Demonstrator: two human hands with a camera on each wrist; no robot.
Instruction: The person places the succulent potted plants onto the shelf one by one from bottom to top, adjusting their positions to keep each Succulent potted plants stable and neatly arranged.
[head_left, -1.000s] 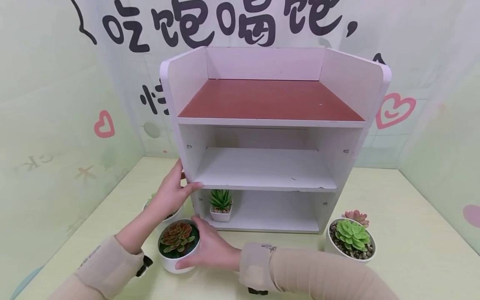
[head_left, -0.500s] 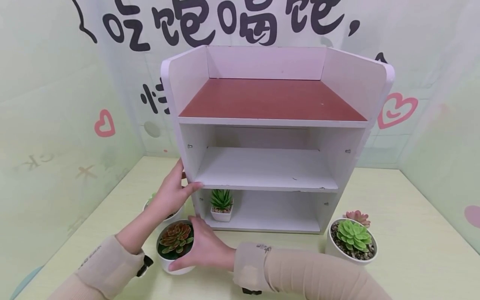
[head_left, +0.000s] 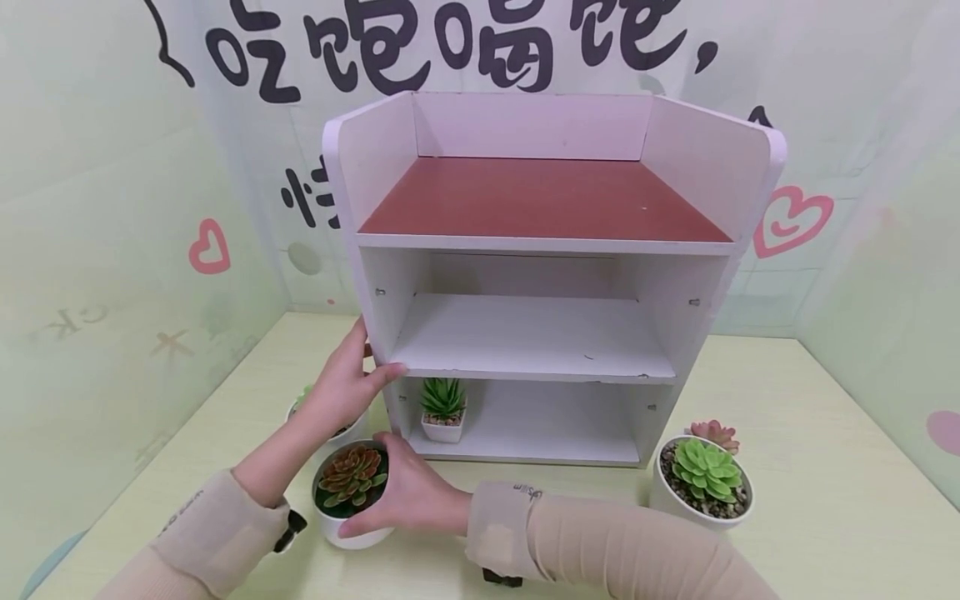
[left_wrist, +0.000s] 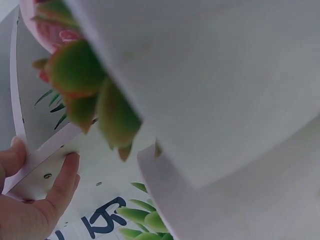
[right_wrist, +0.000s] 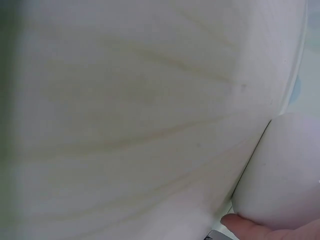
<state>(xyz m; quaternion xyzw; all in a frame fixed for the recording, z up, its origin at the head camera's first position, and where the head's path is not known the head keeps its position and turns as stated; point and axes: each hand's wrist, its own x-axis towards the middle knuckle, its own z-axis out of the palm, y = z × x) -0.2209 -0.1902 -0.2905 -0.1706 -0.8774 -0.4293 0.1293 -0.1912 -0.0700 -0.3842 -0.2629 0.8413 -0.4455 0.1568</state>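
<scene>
My left hand (head_left: 347, 390) holds the left side panel of a white shelf unit (head_left: 536, 377), thumb on the front edge and fingers along the outside. In the left wrist view, fingers (left_wrist: 61, 192) lie against that panel. In front of the unit's lower left corner, my right hand (head_left: 416, 493) holds a round white pot with a reddish-green artificial succulent (head_left: 351, 477), thumb and fingers spread around its right side. The right wrist view shows a fingertip (right_wrist: 240, 226) at the white pot (right_wrist: 282, 170). The hand's far fingers are hidden.
A small spiky plant in a square white pot (head_left: 443, 421) stands on the bottom shelf, at left. Another potted succulent (head_left: 352, 432) is partly hidden behind my left forearm. To the right stands a white pot with a green succulent (head_left: 705, 473), a pink succulent (head_left: 716, 435) behind it.
My right hand has shifted slightly left around the reddish succulent's pot, which has moved a little left too. My left hand has stayed on the side panel.
</scene>
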